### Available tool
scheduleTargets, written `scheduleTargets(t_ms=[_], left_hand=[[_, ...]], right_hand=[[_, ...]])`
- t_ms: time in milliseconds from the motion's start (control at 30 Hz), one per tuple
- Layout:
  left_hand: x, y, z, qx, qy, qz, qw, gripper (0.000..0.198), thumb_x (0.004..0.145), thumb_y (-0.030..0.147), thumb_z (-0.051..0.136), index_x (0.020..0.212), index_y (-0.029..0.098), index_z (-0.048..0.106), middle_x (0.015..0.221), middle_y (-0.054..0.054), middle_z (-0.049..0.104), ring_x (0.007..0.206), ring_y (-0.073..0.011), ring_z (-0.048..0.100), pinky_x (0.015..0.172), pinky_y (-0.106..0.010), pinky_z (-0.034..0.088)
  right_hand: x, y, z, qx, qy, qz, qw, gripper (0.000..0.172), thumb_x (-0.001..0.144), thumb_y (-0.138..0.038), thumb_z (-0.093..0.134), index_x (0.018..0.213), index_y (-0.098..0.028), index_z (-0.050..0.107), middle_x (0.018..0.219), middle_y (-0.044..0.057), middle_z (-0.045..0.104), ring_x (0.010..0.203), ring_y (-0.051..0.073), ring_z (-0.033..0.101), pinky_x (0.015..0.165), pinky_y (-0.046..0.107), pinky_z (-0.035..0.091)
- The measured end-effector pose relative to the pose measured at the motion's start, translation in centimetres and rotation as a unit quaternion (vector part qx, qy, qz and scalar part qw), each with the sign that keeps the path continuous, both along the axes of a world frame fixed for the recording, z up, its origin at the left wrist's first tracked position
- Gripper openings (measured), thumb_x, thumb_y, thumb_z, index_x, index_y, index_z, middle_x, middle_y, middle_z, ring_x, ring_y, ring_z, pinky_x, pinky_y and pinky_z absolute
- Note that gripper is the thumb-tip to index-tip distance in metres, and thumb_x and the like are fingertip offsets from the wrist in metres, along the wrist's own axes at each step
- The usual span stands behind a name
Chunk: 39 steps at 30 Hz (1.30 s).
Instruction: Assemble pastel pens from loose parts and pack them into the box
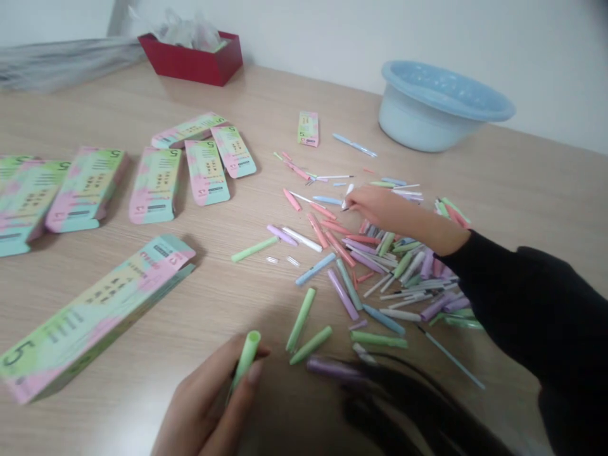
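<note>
The left hand (pixel 209 399) is holding a green tube (pixel 247 358) (hole up) over the table (pixel 221 294); steady, soft pinching is best. The right hand (pixel 377 206) is bending beside a white piece (pixel 349 191); I can't tell whether it's gripping.

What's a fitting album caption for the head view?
Left hand holding a green tube, right hand among scattered pen parts.
</note>
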State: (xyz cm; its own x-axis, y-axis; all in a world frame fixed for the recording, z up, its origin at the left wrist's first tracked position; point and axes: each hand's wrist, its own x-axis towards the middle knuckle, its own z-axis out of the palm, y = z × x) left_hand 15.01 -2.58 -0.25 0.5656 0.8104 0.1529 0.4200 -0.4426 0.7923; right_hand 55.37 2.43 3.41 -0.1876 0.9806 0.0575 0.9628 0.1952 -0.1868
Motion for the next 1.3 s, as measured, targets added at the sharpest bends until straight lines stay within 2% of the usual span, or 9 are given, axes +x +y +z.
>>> scheduleTargets(t_ms=[133,200,267,367,500,833,1000,1133,1300], left_hand=[[1.2,0.0,1.3,-0.055,-0.050,-0.050,0.996,0.016,0.100,0.031,0.057,0.096,0.024,0.071,0.088,-0.001,0.074,0.081,-0.0177,0.070,0.069,-0.024,0.057],[1.8,-0.1,1.8,-0.077,-0.076,-0.088,0.990,0.016,0.101,0.026,0.056,0.095,0.022,0.070,0.085,-0.001,0.070,0.080,-0.0164,0.068,0.073,-0.026,0.055],[2.1,-0.3,2.1,-0.087,-0.092,-0.122,0.984,0.017,0.102,0.023,0.055,0.101,0.021,0.071,0.088,-0.002,0.069,0.083,-0.0165,0.066,0.076,-0.028,0.054],[2.5,-0.9,2.3,-0.098,-0.103,-0.138,0.980,0.018,0.102,0.023,0.055,0.104,0.020,0.073,0.090,-0.003,0.066,0.086,-0.0171,0.064,0.079,-0.030,0.052],[3.0,-2.0,2.5,-0.115,-0.133,-0.165,0.970,0.019,0.102,0.022,0.055,0.108,0.020,0.074,0.092,-0.003,0.066,0.089,-0.0176,0.064,0.082,-0.032,0.051],[3.4,-3.6,2.8,-0.084,-0.147,-0.208,0.963,0.021,0.102,0.022,0.055,0.112,0.020,0.074,0.097,-0.005,0.068,0.093,-0.0187,0.064,0.085,-0.033,0.053],[3.7,-4.2,3.2,-0.084,-0.150,-0.224,0.959,0.023,0.102,0.021,0.055,0.117,0.023,0.072,0.105,-0.004,0.071,0.099,-0.0193,0.065,0.095,-0.034,0.052],[4.0,-4.4,3.2,-0.120,-0.138,-0.215,0.959,0.026,0.105,0.023,0.047,0.119,0.023,0.069,0.097,-0.003,0.071,0.087,-0.0182,0.064,0.090,-0.033,0.054],[4.1,-4.0,2.9,-0.121,-0.143,-0.259,0.948,0.030,0.106,0.025,0.046,0.128,0.026,0.066,0.116,-0.004,0.070,0.105,-0.0199,0.065,0.100,-0.035,0.050]], right_hand=[[-4.2,-3.0,4.4,0.087,0.113,-0.110,0.984,0.029,0.096,-0.014,0.047,0.114,-0.014,0.069,0.097,0.010,0.075,0.080,0.021,0.067,0.080,0.036,0.049],[-7.5,-5.4,6.7,0.134,0.249,-0.143,0.949,0.024,0.098,-0.020,0.055,0.115,-0.019,0.071,0.087,0.004,0.074,0.067,0.017,0.064,0.069,0.033,0.050],[-10.9,-8.0,8.4,0.149,0.376,-0.120,0.907,0.011,0.098,-0.025,0.062,0.096,-0.024,0.073,0.085,0.001,0.073,0.066,0.015,0.065,0.061,0.030,0.050],[-15.0,-11.3,9.5,0.107,0.497,-0.078,0.857,0.015,0.101,-0.024,0.059,0.090,-0.028,0.070,0.085,-0.002,0.072,0.066,0.013,0.067,0.058,0.026,0.054],[-17.6,-13.7,9.2,0.082,0.499,-0.067,0.860,0.017,0.103,-0.022,0.056,0.091,-0.026,0.068,0.085,-0.002,0.072,0.069,0.012,0.068,0.064,0.025,0.059],[-18.0,-16.5,9.4,0.124,0.458,-0.097,0.875,0.019,0.103,-0.030,0.058,0.089,-0.026,0.071,0.083,0.002,0.072,0.070,0.015,0.068,0.065,0.029,0.061],[-18.4,-17.2,7.9,0.101,0.441,-0.077,0.888,0.019,0.101,-0.021,0.058,0.089,-0.026,0.072,0.079,0.000,0.072,0.072,0.015,0.069,0.066,0.027,0.059],[-18.7,-17.6,6.4,0.113,0.456,-0.093,0.878,0.018,0.098,-0.018,0.060,0.090,-0.027,0.073,0.085,-0.002,0.074,0.083,0.016,0.071,0.074,0.027,0.058],[-18.2,-18.2,6.2,0.119,0.481,-0.075,0.866,0.019,0.098,-0.016,0.061,0.088,-0.027,0.073,0.086,-0.002,0.075,0.084,0.015,0.072,0.079,0.027,0.058]])
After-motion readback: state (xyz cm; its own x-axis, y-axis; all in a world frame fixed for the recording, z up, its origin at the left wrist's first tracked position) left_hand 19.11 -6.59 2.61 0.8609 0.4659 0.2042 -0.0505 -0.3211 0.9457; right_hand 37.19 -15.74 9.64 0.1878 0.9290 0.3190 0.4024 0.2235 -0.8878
